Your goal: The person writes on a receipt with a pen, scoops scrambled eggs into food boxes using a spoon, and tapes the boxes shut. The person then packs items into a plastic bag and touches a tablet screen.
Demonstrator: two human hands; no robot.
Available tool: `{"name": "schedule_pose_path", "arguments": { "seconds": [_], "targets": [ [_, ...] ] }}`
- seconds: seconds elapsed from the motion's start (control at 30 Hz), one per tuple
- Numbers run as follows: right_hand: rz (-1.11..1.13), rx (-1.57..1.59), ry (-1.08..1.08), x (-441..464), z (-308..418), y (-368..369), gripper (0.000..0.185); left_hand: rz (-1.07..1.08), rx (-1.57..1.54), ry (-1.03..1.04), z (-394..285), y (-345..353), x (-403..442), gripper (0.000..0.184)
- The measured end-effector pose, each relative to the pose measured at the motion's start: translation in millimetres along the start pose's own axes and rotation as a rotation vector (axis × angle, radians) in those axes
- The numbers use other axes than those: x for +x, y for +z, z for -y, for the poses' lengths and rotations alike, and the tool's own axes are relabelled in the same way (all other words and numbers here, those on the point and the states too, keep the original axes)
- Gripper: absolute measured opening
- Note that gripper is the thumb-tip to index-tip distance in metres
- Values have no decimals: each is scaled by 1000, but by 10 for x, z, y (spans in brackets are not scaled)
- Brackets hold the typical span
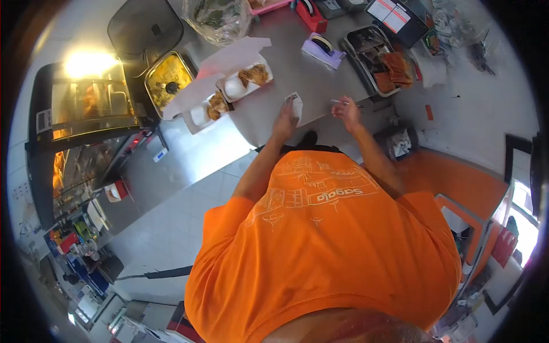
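From my remote feed, I see the left hand with its grip closed on a small white paper over the worktop; the right hand pinches a pen near the front edge, two open food boxes off left.

Ahead of the left fingers, a hand could cross the counter between food boxes leftward and the tape dispenser, while a tray blocks beyond the right fingers.
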State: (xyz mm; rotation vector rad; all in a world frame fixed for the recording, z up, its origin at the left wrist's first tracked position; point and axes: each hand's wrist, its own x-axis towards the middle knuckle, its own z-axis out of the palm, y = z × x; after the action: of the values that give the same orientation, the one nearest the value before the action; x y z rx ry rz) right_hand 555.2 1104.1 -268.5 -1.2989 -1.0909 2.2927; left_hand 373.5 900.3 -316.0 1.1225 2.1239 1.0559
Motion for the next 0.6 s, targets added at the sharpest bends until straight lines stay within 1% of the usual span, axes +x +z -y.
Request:
{"name": "schedule_pose_path", "arguments": {
  "seconds": [0.03, 0.1, 0.17, 0.2, 0.3, 0.4, 0.5, 0.6],
  "targets": [
    [162, 95, 41, 63, 9, -9, 26, 36, 116, -72, -29, 32, 112, 75],
    [208, -161, -37, 156, -47, 129, 24, 14, 313, -169, -106, 38, 154, 70],
    [241, -433, -136, 268, -175, 300, 24, -93, 487, -226, -384, -209, 100, 65],
    [260, -561, -187, 318, -279, 383, 25, -99, 577, -195, -330, -241, 75, 61],
    [336, -723, -443, 300, -498, 607, 24, -128, 608, -145, -200, -289, 26, 66],
    [414, -888, -572, 187, -482, 739, 22, -203, 540, -197, -56, -356, -32, 66],
    [327, -779, -623, 112, -462, 920, 22, -176, 547, -228, 92, -444, -64, 68],
    [242, -705, -723, 79, -301, 1139, 21, -108, 439, -275, 188, -525, -49, 73]
  ]
}}
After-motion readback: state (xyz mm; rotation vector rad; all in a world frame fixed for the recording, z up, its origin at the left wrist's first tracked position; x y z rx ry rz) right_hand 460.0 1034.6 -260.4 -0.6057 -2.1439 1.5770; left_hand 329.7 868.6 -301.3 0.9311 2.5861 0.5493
